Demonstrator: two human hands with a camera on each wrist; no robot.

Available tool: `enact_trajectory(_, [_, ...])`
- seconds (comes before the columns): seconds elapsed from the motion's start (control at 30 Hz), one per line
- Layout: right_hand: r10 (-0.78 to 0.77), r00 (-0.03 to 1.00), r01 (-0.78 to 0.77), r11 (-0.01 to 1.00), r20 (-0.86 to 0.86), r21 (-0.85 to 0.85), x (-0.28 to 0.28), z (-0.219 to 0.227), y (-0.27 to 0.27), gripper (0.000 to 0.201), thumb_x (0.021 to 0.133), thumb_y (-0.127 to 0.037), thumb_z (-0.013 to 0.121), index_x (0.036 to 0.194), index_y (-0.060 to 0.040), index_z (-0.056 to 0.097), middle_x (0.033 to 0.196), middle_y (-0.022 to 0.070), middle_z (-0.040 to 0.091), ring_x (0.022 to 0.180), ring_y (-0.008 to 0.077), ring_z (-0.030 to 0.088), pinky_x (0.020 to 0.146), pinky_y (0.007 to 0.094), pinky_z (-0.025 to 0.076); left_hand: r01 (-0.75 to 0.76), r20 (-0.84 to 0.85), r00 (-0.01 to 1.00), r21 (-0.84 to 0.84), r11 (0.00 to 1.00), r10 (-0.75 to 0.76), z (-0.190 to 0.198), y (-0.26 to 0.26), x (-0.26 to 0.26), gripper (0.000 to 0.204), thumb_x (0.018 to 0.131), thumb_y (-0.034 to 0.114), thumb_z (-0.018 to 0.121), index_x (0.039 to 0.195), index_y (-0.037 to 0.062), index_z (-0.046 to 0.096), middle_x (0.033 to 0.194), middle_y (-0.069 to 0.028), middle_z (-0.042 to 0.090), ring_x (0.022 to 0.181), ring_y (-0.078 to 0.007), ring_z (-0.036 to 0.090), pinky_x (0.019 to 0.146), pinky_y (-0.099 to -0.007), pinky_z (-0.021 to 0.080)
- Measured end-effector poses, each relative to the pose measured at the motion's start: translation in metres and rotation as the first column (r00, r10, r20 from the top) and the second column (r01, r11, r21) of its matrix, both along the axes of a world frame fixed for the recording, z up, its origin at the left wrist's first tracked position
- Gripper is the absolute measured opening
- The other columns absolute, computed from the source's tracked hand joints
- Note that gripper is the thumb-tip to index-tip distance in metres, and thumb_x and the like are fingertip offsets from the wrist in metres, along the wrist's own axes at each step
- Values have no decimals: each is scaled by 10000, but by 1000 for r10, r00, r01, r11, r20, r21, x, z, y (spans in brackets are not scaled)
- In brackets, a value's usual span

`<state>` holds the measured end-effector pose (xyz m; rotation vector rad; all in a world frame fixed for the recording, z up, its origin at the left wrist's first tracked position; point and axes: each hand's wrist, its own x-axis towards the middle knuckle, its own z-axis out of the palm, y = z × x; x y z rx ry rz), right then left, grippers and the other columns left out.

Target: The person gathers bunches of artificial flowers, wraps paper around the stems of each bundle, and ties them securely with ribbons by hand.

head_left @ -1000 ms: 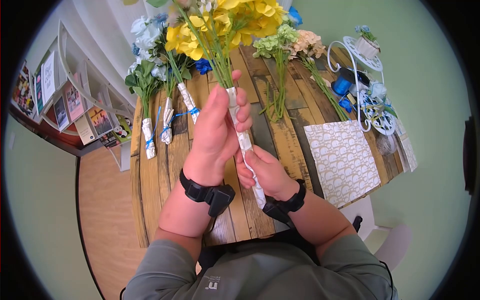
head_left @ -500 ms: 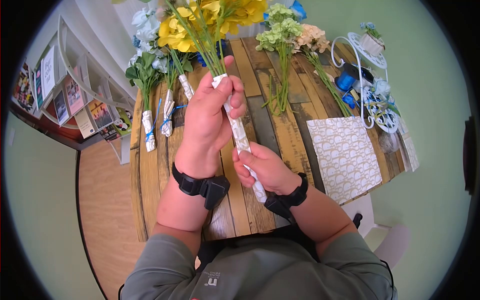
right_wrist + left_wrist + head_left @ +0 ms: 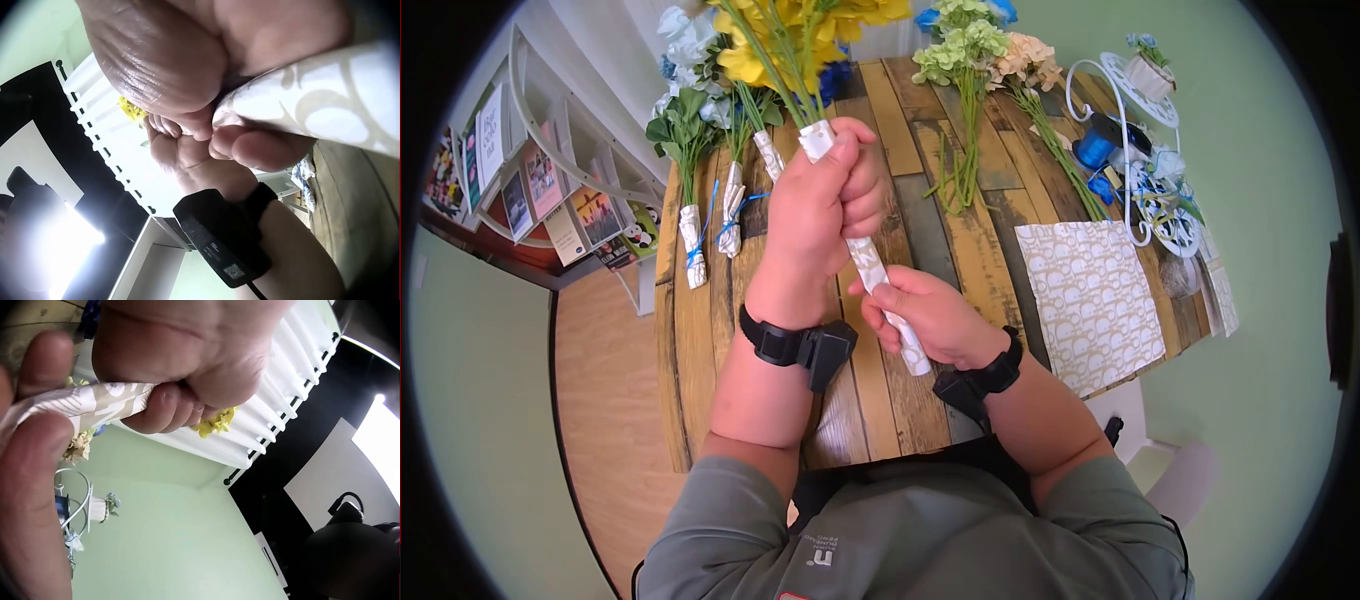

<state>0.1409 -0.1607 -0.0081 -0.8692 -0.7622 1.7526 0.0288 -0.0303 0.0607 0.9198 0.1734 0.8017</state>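
Observation:
A bouquet of yellow flowers is held up above the table, its green stems running down into a long roll of white-and-beige patterned wrapping paper. Near the top of that roll my left hand grips it, fingers curled round and thumb along the paper. Lower down, my right hand pinches the roll between thumb and fingers, and the paper's bottom end sticks out below it. In the right wrist view the wrapped end passes through the right hand's fingers.
Several wrapped bunches with blue ribbon lie at the left. Green hydrangeas and peach flowers lie at the back. On the right are a patterned paper sheet, a blue ribbon spool and a white metal stand.
The bouquet and both hands have moved slightly up and left in the head view. My left hand's fingers have closed more fully round the wrapped stems.

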Motion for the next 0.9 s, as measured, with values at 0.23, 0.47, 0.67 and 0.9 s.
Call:
enact_trajectory(0.23, [29, 978, -8, 995, 207, -102, 7, 4, 0, 282, 1058, -259, 499, 1032, 4, 596, 726, 48, 597, 515, 115, 538, 480, 261, 442, -9, -57, 998, 92, 996, 14, 0, -2, -1, 209, 1061, 307, 512, 1143, 116, 533, 647, 60, 286, 494, -53, 226, 434, -236, 171])
enact_trajectory(0.47, [-9, 909, 67, 990, 417, -125, 5, 3, 1, 273, 1015, -288, 585, 961, -24, 625, 731, 19, 617, 545, 86, 546, 489, 237, 436, 19, -55, 998, 137, 990, -11, -10, 3, 1, 215, 1056, 293, 517, 1156, 103, 535, 646, 60, 285, 495, -53, 232, 435, -237, 175])
enact_trajectory(0.67, [-107, 880, 43, 988, 463, 147, 11, 0, -4, 475, 925, -79, 668, 1371, -20, 517, 1004, 47, 631, 827, 103, 606, 717, 230, 488, -129, -32, 991, 95, 987, 133, -9, 14, -6, 174, 1062, 224, 494, 1137, 72, 532, 647, 46, 321, 498, -62, 255, 445, -247, 194])
enact_trajectory(0.9, [-205, 977, 210, 898, -55, 387, 8, 6, -3, 631, 860, 20, 692, 1449, -11, 469, 1186, 61, 591, 1013, 150, 596, 864, 262, 474, -300, 129, 947, 18, 954, 296, -6, 29, -19, 152, 1062, 237, 497, 1091, 101, 558, 645, 43, 296, 492, -68, 244, 434, -250, 193])
